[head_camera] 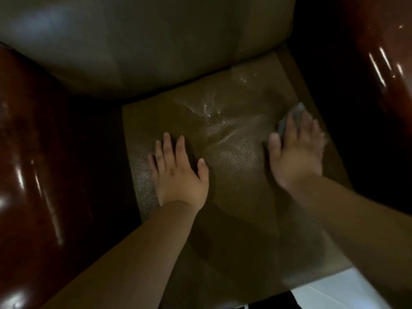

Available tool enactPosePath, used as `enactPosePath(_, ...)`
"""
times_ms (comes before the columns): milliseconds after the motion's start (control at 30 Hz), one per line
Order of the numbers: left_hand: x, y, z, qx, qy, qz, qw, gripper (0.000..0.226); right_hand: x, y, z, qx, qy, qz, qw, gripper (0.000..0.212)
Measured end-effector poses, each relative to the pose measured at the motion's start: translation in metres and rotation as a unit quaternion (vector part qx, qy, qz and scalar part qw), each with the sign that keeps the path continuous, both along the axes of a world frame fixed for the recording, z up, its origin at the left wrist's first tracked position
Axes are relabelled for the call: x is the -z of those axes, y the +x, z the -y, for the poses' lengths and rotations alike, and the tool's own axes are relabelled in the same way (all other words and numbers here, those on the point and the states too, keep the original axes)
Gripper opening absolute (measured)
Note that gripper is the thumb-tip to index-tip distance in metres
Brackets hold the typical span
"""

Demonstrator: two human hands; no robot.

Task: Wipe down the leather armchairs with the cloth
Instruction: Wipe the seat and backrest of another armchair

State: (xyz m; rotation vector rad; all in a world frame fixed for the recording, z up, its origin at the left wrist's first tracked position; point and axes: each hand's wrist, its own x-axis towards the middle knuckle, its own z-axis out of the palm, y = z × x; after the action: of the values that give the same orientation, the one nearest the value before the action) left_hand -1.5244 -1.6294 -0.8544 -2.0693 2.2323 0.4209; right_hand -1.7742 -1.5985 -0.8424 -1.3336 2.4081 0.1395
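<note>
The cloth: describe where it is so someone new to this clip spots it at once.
Start at the brown leather seat cushion between the two glossy reddish armrests. Near its right edge the right hand lies flat with straight fingers; the cloth is the small grey patch showing beyond those fingertips. It is the only grey, matte thing on the shiny seat.

Your two arms enter from the near edge, bare from the forearms down to the wrists, with no sleeve on either. Your left hand [178,172] shows short, plain nails and bare fingers, wearing no ring, watch or glove. Your right hand [296,152] is blurred, so its finer details cannot be told.
</note>
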Motion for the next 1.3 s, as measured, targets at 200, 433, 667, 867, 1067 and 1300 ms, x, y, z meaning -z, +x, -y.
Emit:
enactPosePath(200, -0.008, 0.002, -0.001, -0.02, -0.006, -0.023, 1.0, 0.068, -0.01, 0.027, -0.022, -0.501, 0.031, 0.108, 0.858, 0.076)
enactPosePath(433, -0.002, 0.001, 0.043, -0.08, -0.023, -0.008, 0.996, 0.069, 0.011, -0.028, 0.042, -0.007, -0.013, 0.015, 1.0, 0.089)
enactPosePath(667, 0.013, 0.002, 0.04, -0.083, -0.033, 0.011, 0.996, 0.072, -0.009, 0.041, 0.02, -0.463, 0.015, 0.135, 0.876, 0.075)
enactPosePath(867, 0.01, 0.001, 0.04, -0.079, -0.03, 0.011, 0.996, 0.073, -0.002, 0.023, 0.072, -0.047, -0.001, 0.033, 0.998, 0.077)
enactPosePath(1067, 0.004, 0.008, 0.046, -0.098, -0.037, -0.061, 0.993, 0.06, -0.021, 0.076, 0.05, -0.483, 0.044, 0.148, 0.862, 0.078)
enactPosePath(1300, 0.011, 0.005, 0.043, -0.099, -0.045, -0.036, 0.993, 0.058, 0.004, 0.027, 0.094, -0.037, -0.012, 0.037, 0.999, 0.082)
